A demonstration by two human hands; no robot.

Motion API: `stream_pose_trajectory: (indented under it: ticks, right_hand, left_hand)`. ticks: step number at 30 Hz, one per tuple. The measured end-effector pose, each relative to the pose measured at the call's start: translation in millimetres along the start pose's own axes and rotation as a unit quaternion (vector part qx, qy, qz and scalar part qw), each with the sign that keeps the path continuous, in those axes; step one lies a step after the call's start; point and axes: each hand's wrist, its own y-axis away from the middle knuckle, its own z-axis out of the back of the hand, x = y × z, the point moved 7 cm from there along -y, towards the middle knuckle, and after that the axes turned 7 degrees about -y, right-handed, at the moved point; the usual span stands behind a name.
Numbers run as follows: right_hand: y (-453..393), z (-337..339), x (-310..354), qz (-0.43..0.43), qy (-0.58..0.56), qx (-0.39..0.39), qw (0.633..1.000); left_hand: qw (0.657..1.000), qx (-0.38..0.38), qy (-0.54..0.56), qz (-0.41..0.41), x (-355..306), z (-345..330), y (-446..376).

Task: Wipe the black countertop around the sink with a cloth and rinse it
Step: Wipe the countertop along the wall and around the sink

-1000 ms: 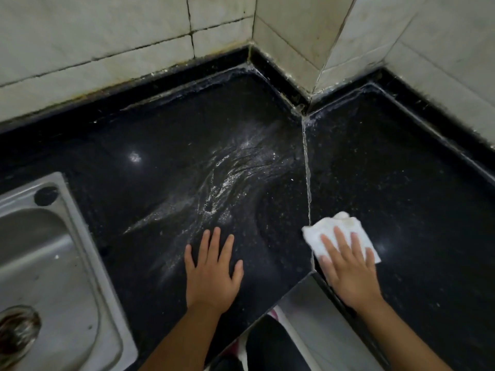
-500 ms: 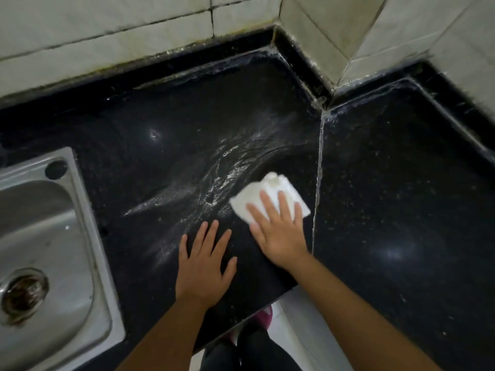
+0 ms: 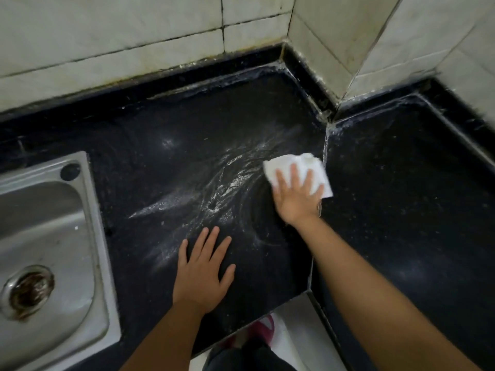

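Note:
The black countertop [image 3: 166, 124] fills the corner, streaked with white powdery residue [image 3: 222, 183] across its middle. My right hand [image 3: 296, 199] lies flat on a folded white cloth [image 3: 313, 166], pressing it onto the counter just left of the slab seam, at the right end of the residue. My left hand [image 3: 202, 271] rests flat on the counter near the front edge, fingers spread, holding nothing. The steel sink [image 3: 53, 236] with its round drain [image 3: 26, 289] is set into the counter at the left.
White tiled walls [image 3: 134, 44] meet in a jutting corner behind the counter. A seam [image 3: 324, 145] divides the left slab from the right slab [image 3: 415, 196]. The counter's front edge notches inward near my legs, above a pale floor [image 3: 297, 322].
My right hand swept the cloth left from the right slab over the seam into the residue, then slid it farther from me and back toward the seam. My left hand stayed planted.

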Motion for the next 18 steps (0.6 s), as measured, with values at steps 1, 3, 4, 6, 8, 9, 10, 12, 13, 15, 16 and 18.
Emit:
stream_pose_trajectory:
  ticks: [1, 3, 4, 6, 8, 9, 10, 12, 13, 15, 16, 18]
  right_hand:
    - [8, -13, 22, 0.045, 0.016, 0.006, 0.999]
    - [33, -35, 40, 0.130, 0.046, -0.005, 0.990]
    - [49, -40, 38, 0.163, 0.074, -0.027, 0.983]
    - [74, -48, 13, 0.177, 0.088, -0.039, 0.980]
    - [89, -53, -29, 0.181, 0.100, -0.031, 0.978]
    - [92, -47, -51, 0.176, 0.100, -0.037, 0.979]
    - [92, -38, -74, 0.152, 0.096, -0.034, 0.983]
    - [83, -15, -107, 0.078, 0.127, -0.016, 0.989]
    - [74, -2, -115, 0.056, 0.139, -0.021, 0.988]
    - [53, 11, -118, 0.000, 0.114, -0.008, 0.993]
    - [44, 13, -112, -0.015, 0.094, -0.017, 0.995]
    - [37, 12, -79, -0.003, 0.063, -0.026, 0.998]
  left_hand:
    - [1.000, -0.003, -0.002, 0.000, 0, 0, 0]
    - [1.000, -0.013, -0.003, 0.003, 0, 1, 1]
    - [1.000, -0.018, -0.002, 0.005, 0, 2, 1]
    - [1.000, -0.026, -0.004, 0.010, 2, 2, 0]
    - [0.999, -0.031, -0.002, 0.011, 2, 4, 0]
    - [0.999, -0.033, -0.003, 0.010, 2, 5, 0]
    - [0.999, -0.033, -0.005, 0.010, 2, 5, 1]
    - [0.999, -0.034, -0.008, 0.008, 2, 4, 1]
    - [0.999, -0.035, -0.009, 0.009, 2, 3, 1]
    - [0.999, -0.038, -0.009, 0.013, 3, 2, 1]
    - [0.999, -0.038, -0.008, 0.014, 3, 2, 0]
    - [0.999, -0.036, -0.008, 0.015, 3, 4, 0]
